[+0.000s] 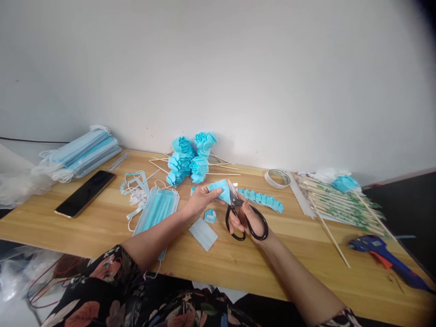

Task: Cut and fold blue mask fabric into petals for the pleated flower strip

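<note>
My left hand (pixel 201 198) pinches a folded piece of light blue mask fabric (pixel 221 190) above the table. In my right hand (pixel 245 217) is a pair of scissors (pixel 261 227) with black loop handles, its blades pointing up at the fabric's right edge. Under my hands lie a pale fabric square (pixel 203 234) and a small blue cut piece (pixel 210 215). A row of blue petal pieces (pixel 261 199) stretches to the right behind the scissors. Left of my forearm, several blue face masks (pixel 158 206) lie stacked.
Blue fabric flowers on sticks (pixel 184 161) rest by the wall. A mask pile (pixel 81 152), a phone (pixel 85 194) and strap scraps (pixel 136 195) are at left. Tape (pixel 277 179), bundled sticks (pixel 340 200), a loose stick (pixel 329 232) and a blue glue gun (pixel 384 256) occupy the right.
</note>
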A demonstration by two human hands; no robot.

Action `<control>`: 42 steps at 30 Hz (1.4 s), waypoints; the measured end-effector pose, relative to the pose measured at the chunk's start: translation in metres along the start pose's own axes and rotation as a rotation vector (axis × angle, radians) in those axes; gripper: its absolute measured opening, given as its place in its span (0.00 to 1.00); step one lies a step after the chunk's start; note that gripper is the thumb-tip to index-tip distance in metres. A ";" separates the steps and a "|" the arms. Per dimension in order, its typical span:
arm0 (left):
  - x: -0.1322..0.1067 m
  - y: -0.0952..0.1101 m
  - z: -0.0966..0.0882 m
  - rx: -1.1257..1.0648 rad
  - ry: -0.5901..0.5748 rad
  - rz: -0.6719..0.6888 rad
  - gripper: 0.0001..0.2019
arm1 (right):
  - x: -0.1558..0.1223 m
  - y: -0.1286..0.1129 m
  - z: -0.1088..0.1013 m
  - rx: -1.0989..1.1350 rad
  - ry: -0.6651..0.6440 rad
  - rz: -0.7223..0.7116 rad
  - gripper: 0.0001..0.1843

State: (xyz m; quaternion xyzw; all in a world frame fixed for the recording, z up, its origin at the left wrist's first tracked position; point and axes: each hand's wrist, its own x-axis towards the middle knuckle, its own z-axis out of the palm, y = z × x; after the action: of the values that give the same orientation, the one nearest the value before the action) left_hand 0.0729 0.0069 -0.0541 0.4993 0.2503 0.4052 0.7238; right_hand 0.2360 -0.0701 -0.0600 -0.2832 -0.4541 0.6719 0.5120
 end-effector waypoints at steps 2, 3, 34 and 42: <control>0.000 0.001 0.001 0.000 -0.002 0.002 0.20 | 0.000 0.001 0.000 0.012 0.001 0.003 0.34; -0.001 0.001 0.001 -0.003 -0.003 0.003 0.20 | 0.000 0.002 0.000 0.016 0.003 0.002 0.34; -0.001 0.010 0.000 0.174 0.003 0.058 0.22 | -0.003 -0.005 -0.003 -0.012 -0.091 0.030 0.40; 0.001 0.011 -0.001 0.246 0.011 0.031 0.22 | -0.003 -0.007 -0.004 -0.019 -0.045 0.018 0.37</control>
State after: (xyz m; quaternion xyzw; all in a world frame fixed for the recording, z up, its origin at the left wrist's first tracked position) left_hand 0.0686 0.0099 -0.0442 0.5858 0.2942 0.3853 0.6495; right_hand 0.2431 -0.0712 -0.0556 -0.2770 -0.4695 0.6782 0.4928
